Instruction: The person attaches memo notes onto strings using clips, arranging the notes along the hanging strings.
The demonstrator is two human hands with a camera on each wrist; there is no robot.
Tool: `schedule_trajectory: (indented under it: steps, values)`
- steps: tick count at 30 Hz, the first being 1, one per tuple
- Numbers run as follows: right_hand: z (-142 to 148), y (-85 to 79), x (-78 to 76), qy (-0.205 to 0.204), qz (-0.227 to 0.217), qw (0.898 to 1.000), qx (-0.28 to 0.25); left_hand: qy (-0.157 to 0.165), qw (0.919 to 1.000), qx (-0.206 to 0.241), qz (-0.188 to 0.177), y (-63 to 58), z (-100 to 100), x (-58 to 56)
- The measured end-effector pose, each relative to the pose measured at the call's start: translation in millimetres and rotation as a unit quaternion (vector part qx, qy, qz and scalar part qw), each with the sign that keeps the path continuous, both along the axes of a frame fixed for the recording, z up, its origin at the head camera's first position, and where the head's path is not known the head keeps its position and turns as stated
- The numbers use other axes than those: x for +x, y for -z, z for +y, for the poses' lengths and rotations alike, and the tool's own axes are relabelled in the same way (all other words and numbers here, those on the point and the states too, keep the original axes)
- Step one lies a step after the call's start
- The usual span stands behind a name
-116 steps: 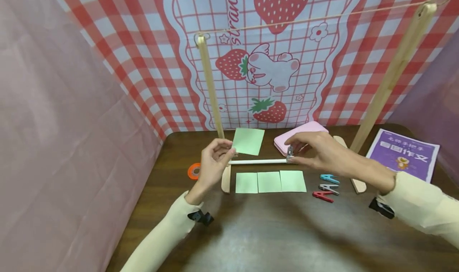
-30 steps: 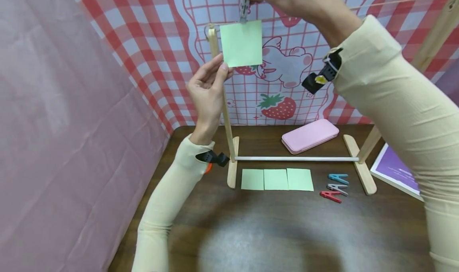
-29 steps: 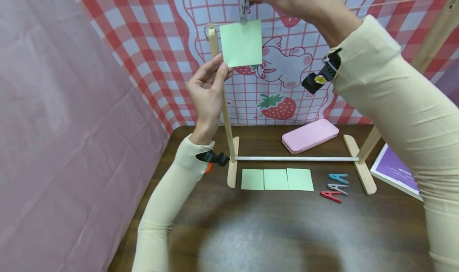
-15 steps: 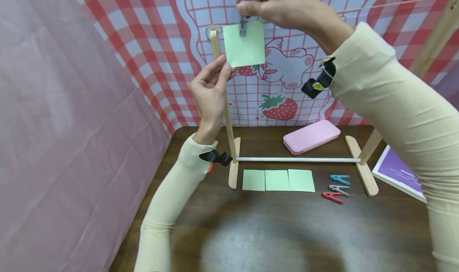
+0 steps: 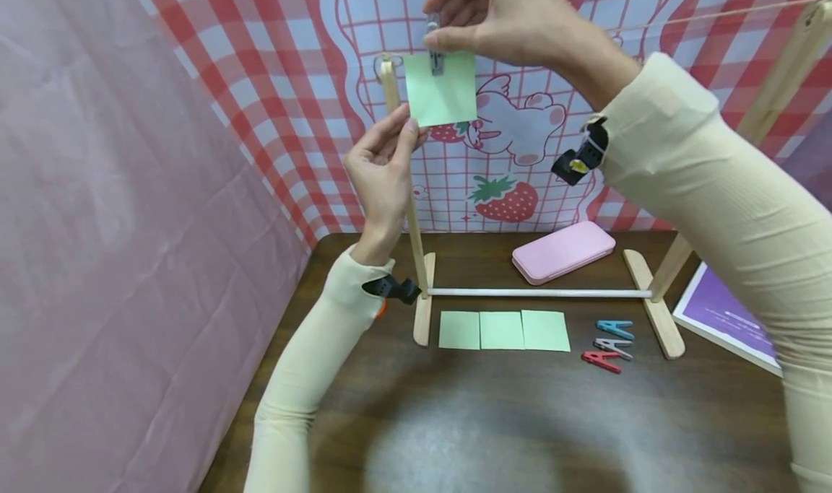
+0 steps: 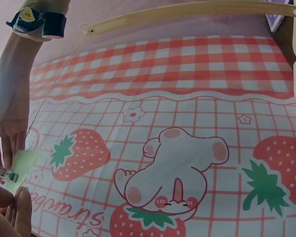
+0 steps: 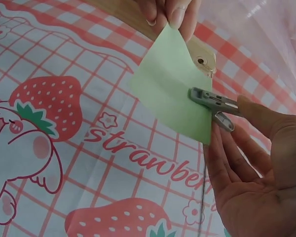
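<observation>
Matt paper note (image 5: pixel 445 99), glossy tabletop (image 5: pixel 494 421)

A gray clothespin (image 5: pixel 438 64) clips a green note (image 5: pixel 445 97) at its top.

The long sleeves (image 5: pixel 715 182) are plain cream and close-fitting, creased well up from the cuffs (image 5: pixel 676 89). Black wrist cameras (image 5: pixel 407 291) on black straps (image 5: pixel 380 286) sit at the cuffs, the right one bearing a small yellow patch (image 5: pixel 578 166).
</observation>
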State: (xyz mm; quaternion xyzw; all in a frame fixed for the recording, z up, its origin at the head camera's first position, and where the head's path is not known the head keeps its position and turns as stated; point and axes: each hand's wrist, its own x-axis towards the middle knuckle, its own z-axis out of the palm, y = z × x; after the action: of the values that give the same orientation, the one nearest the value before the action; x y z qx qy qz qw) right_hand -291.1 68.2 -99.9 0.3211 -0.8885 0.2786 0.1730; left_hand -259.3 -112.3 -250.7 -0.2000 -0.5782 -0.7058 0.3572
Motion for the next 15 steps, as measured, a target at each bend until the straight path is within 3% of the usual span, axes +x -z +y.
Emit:
schedule_trajectory:
  steps: [8,15]
  values:
    - [14,-0.7,3.4,0.007,-0.004,1.0,-0.029,0.006,1.0,-0.001,-0.007,5.0,-3,-1.3]
    - [35,-2.6,15.1,0.023,0.002,0.999,-0.044,0.021,0.9998,0.0,0.002,9.9,-7,-2.4]
